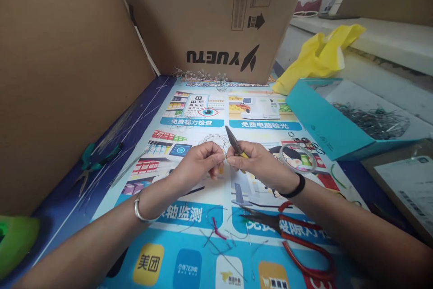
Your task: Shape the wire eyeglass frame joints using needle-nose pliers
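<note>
Green plastic object (18, 244) at the worktop's near left corner, cut off by the view. Teal-handled pliers (88, 156) on the left edge, jaws toward the near side; loose straight wires (126, 169) just right of them. Left hand (198, 167) mid-worktop: thumb and index closed in a pinch on the end of a thin wire piece (214, 138), its looped outline lying just beyond the fingertips; exact grip point too small to read. Heap of wire bits (220, 80) at the far edge, by the cardboard box (203, 18). Pink strip (219, 233) toward the near edge. Right hand (259, 162): thumb and index meet the left fingertips at the wire; palm and curled fingers wrap yellow-handled pliers (232, 138), nose pointing to the far edge. Red-handled scissors (281, 224) nearer the near edge, partly under the right forearm. Then clear ring (302, 171), black rings (305, 140), blue box (311, 120) of wire pieces at the right edge.
</note>
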